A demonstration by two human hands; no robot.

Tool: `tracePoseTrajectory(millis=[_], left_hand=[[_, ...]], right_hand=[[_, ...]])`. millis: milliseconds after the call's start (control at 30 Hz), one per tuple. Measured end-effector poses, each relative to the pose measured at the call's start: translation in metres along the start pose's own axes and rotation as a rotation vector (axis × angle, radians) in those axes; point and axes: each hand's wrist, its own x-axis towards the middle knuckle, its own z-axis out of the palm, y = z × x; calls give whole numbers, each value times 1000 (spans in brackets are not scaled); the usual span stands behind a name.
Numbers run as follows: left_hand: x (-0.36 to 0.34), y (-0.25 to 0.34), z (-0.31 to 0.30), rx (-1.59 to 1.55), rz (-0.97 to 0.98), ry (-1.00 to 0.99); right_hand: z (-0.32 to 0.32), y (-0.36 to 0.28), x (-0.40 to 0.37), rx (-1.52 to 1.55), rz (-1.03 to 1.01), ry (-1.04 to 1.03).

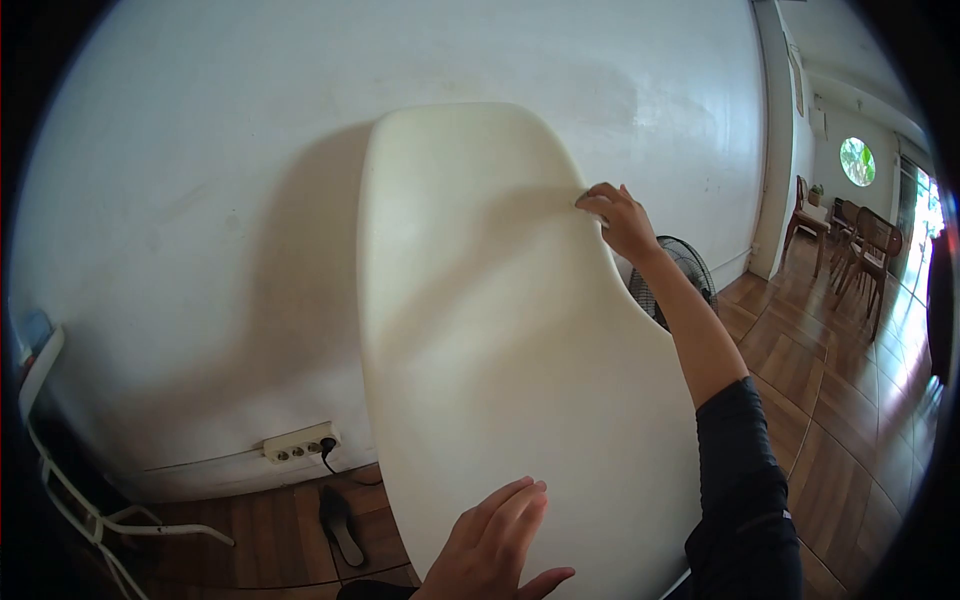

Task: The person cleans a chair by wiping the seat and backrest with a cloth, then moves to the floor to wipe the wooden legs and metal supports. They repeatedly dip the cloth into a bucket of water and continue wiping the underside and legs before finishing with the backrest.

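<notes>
A large, smooth white board (500, 400), shaped like an ironing board, stretches away from me with its rounded end near the wall. My right hand (622, 222) is over its far right edge, fingers bent and closed together. A small dark bit shows at those fingertips; I cannot tell what they hold. Low in the view, my left hand (490, 545) is above the near part of the board, its fingers stretched out and the thumb apart. The shadow of my right arm falls across the white surface.
Behind the board's right side stands a black fan (685, 265). A power strip (300, 443) with a plugged-in cord runs along the wall, near a dark shoe (342, 525). A white metal frame (95, 525) is at left. Wooden chairs (872, 245) stand far right.
</notes>
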Motion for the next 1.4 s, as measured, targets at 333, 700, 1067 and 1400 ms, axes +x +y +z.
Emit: tracePoseTrajectory(millis=[333,700,1067,1400], left_hand=[[5,-5,-3,-45,-52,-6],[8,-2,-4,-38,-32,39],[5,-3,1,-53,-45,119],[6,8,1,5,-44,100]], right_hand=[[0,9,-46,43,54,-149],[-16,23,-94,149,53,-404],[-61,35,-137,105,246,-702],[-167,8,-195,160,495,-824]])
